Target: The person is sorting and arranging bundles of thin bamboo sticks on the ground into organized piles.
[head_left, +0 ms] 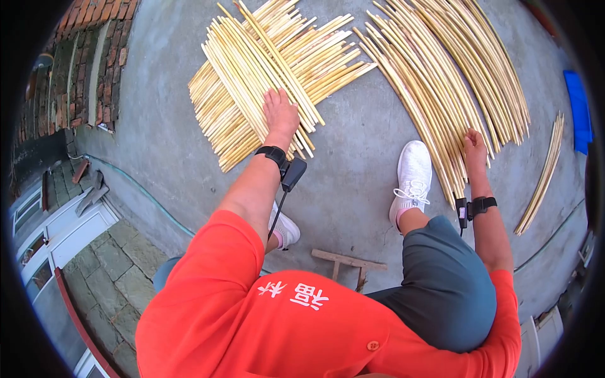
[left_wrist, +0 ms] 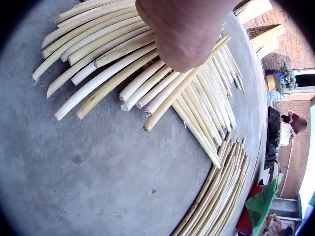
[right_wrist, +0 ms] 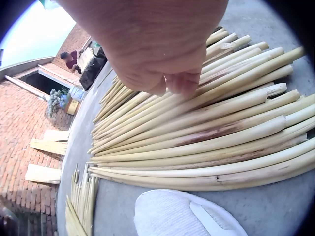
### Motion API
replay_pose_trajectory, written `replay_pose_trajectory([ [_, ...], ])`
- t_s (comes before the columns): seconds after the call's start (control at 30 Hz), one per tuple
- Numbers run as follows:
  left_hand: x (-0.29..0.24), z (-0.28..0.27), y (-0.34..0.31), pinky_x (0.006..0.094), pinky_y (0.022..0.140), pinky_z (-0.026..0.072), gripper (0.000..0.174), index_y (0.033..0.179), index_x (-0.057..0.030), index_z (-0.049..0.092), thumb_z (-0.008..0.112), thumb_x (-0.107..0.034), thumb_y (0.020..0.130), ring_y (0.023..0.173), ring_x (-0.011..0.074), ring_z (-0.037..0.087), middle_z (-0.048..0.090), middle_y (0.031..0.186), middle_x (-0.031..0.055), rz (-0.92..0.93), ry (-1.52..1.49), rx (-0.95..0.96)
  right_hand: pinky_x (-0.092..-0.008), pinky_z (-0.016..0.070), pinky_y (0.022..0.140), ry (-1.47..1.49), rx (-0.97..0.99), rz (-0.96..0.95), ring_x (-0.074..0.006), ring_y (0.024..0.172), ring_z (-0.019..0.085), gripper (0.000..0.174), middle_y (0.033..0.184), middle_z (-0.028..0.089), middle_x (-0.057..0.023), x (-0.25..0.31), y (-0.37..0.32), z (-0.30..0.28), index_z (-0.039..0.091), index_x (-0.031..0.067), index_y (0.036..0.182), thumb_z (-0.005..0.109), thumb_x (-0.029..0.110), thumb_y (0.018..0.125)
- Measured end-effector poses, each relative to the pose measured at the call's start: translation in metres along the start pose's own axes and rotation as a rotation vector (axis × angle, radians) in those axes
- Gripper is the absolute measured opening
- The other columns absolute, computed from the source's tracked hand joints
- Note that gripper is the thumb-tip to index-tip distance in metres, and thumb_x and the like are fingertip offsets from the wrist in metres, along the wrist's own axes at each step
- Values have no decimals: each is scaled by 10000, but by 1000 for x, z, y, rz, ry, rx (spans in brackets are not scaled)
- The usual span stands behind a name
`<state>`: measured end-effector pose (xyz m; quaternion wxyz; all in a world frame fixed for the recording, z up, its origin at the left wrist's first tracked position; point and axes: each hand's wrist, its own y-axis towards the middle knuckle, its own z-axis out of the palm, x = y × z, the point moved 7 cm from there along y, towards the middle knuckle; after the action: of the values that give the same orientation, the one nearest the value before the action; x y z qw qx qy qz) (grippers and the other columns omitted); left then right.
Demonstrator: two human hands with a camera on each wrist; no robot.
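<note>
- Left hand [head_left: 280, 113] is down on the fanned pile of short sticks [head_left: 239, 69] lying on the concrete floor [head_left: 359, 157]. One stick runs under the palm, but I can't tell whether it's actually gripped.
- Right hand [head_left: 474, 150] is on the near ends of the long curved sticks [head_left: 441, 63], just beside the white shoe [head_left: 413, 167]. Its fingers curl down onto them, but whether that's a real grip is unclear too.
</note>
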<state>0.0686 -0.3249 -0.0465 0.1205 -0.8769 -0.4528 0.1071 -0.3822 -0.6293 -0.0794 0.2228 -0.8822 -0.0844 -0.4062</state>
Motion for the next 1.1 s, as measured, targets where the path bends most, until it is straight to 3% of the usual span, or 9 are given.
replay_pose_trajectory([
  [0.13,-14,-6,1,446,1078,109,590,1345,3,240,486,-241,867,1332,338,95,143,1422,208,4,-2,5,-251,457,760,-10,-20,5,-134,839,564,276,930,601,-72,2,1,-2,533,-13,1095,537,70,831],
  [0.23,-40,-6,4,442,1078,116,572,1345,-1,244,465,-246,878,1333,315,107,153,1421,197,237,79,12,-250,452,760,20,-19,18,-128,825,555,268,905,592,-61,0,3,-1,532,-9,1089,534,63,831],
  [0.33,-46,-2,11,460,1065,152,546,1319,13,284,473,-242,875,1319,338,145,197,1399,221,259,92,83,-251,451,756,29,-29,-43,-125,815,550,259,889,585,-53,3,3,1,532,-5,1082,532,54,830],
  [0.63,-45,-3,11,451,1062,162,576,1292,41,317,493,-304,865,1312,345,161,212,1385,237,191,72,30,-215,435,767,27,12,-27,-110,851,532,270,948,567,-40,-5,4,2,511,-6,1118,503,46,854],
  [0.8,-53,-5,22,458,1059,173,595,1278,52,330,508,-326,855,1303,349,178,239,1369,231,263,180,-53,-221,441,773,5,15,-10,-111,860,536,271,957,572,-44,-8,3,0,512,-9,1118,503,47,853],
  [0.9,-50,-9,34,451,1058,183,597,1264,55,348,517,-340,849,1298,342,193,260,1358,220,201,186,53,-227,445,778,-19,10,-27,-115,866,541,276,964,574,-52,-8,1,-2,511,-10,1122,501,47,852],
  [1.1,-45,-13,41,402,1070,163,656,1277,93,314,515,-357,845,1308,327,187,266,1373,214,124,98,89,-229,446,779,-9,12,-20,-118,873,541,277,964,574,-57,-8,1,-1,509,-15,1120,493,42,849],
])
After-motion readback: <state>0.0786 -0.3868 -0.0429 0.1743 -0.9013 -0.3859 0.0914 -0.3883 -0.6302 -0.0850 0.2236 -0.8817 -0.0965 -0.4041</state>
